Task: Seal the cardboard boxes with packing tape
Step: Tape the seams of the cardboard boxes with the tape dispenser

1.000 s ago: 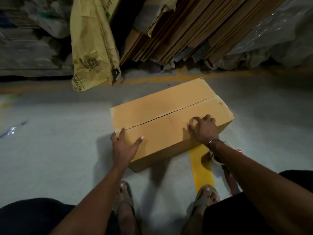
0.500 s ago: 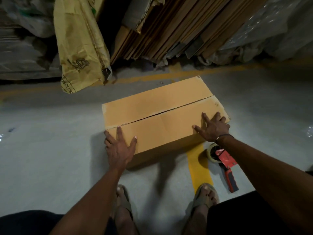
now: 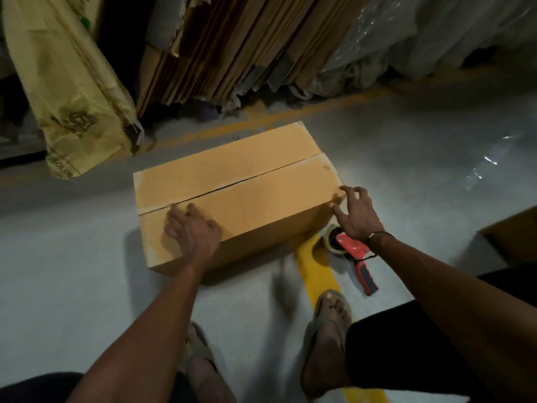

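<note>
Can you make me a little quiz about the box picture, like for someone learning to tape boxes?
1. True or false: tape already covers the seam on top of the cardboard box.
2. Which hand rests on the box top: A) left hand B) right hand?
3. Fill in: the red tape dispenser lies on the ____, beside the box.

Key: 1 false; 2 A; 3 floor.
</note>
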Available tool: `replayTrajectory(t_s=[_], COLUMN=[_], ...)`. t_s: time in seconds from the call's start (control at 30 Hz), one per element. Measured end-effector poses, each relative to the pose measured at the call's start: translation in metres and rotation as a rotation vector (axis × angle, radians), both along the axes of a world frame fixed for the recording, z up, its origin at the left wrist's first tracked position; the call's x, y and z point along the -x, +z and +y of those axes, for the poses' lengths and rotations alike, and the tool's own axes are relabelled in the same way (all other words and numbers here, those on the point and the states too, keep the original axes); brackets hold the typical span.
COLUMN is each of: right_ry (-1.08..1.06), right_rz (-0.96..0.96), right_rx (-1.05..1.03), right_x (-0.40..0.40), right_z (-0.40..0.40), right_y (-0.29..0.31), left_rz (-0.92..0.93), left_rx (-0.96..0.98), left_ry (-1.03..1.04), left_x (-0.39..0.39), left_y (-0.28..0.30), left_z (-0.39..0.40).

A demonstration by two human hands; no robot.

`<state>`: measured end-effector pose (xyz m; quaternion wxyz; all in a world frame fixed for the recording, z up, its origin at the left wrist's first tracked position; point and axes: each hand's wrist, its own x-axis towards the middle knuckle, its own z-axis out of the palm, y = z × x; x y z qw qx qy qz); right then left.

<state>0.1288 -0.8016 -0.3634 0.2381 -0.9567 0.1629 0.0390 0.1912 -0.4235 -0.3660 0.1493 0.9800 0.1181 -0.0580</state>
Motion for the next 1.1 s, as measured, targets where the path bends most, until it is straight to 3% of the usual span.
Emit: replayTrajectory(t_s=[0.13,0.33,0.63,0.83,1.03,1.1], right_ry=[-0.279,-0.651,-0.666,-0.707,-0.753,-0.751], right_rz=[0.12,0.382,0.492,0.538,0.472,0.402], right_rx=[-0.142,-0.373,-0.538,-0.491,-0.347,-0.33], right_x=[0.027,0.055,0.062,0.057,0.046,0.048], right_z=[-0.041,-0.067,-0.056,-0.056,-0.071,-0.081], right_y=[-0.029,-0.102,-0.171,-0.184,-0.109,-0.08], left_rz=[-0.111,-0.193,-0.275,-0.144,0.205,0.282], left_rx=[0.097,0.207,0.112,0.157,0.22,0.144], left_ry=[-0.355,-0.684,-0.684,-0.7,-0.785,-0.826], left_x=[0.005,0.008,0.007,-0.002,-0.019,-0.021], left_y=[0.009,-0.001,-0.039,-0.033,-0.004,0.013], left_z=[-0.098,-0.212,-0.243,-0.241,-0.231,-0.227])
